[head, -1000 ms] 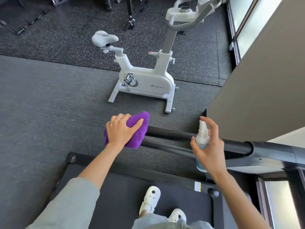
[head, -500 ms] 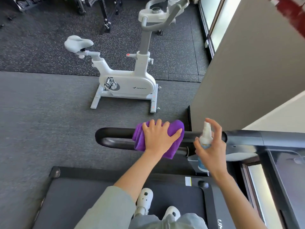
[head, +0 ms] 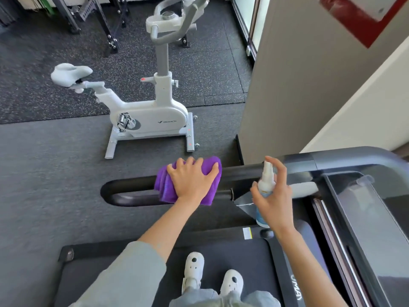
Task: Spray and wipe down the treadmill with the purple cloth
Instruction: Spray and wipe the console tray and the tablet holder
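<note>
Left hand (head: 192,180) laid flat, fingers spread, pressing cloth (head: 164,185) draped over treadmill (head: 345,160) handrail (head: 128,185). Right hand (head: 274,196) raised beside it, fingers curled round upright bottle (head: 266,178), forefinger arched over nozzle. Liquid level inside bottle: cannot tell.

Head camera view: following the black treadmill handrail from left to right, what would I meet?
Rounded black end of the handrail → folded purple cloth under the left hand → white spray bottle in the right hand → treadmill console.
</note>
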A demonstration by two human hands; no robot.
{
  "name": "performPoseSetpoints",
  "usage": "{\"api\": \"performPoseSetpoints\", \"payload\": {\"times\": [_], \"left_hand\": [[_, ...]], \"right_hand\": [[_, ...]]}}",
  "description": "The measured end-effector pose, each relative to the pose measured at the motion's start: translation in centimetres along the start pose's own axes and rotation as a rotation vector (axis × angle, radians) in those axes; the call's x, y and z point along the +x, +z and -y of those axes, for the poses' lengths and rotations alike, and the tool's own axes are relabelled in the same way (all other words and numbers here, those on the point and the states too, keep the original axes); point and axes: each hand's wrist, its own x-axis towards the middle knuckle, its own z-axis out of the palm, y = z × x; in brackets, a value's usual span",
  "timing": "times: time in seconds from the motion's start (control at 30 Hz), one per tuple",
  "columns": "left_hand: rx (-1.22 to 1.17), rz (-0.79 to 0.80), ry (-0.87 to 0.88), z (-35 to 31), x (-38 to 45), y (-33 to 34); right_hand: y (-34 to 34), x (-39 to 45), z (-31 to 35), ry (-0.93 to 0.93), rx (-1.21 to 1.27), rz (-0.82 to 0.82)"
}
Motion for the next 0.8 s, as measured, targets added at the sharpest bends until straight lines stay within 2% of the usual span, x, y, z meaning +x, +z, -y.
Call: {"api": "performPoseSetpoints", "payload": {"times": [0.2, 0.33, 0.47, 0.6, 0.67, 0.8], "left_hand": [[-0.095, 0.004, 0.212, -9.1, -0.1, 0.3], [-0.049, 0.002, 0.321, -6.9, 0.2, 0.6], [-0.032, -0.004, 0.248, 1.5, 1.1, 0.0], [-0.034, -0.100, 0.108, 9.5, 0.7, -0.2], [-0.014, -0.121, 0.070, 9.7, 0.4, 0.0], [0.029, -0.092, 0.074, 3.2, 0.2, 0.4]], "right_hand": [[-1.5, 0.6, -0.2, -0.026, -0.028, -0.018], [-1.6, 0.7, -0.4, -0.062, -0.042, -0.017], [-1.4, 0.6, -0.4, -0.063, -0.054, -0.015], [-1.5, 0.3, -0.8, -0.043, -0.048, -0.026], [-1.6, 0.2, -0.8, -0.030, -0.040, -0.027], [-1.6, -0.1, -0.5, -0.021, -0.033, -0.018]]}}
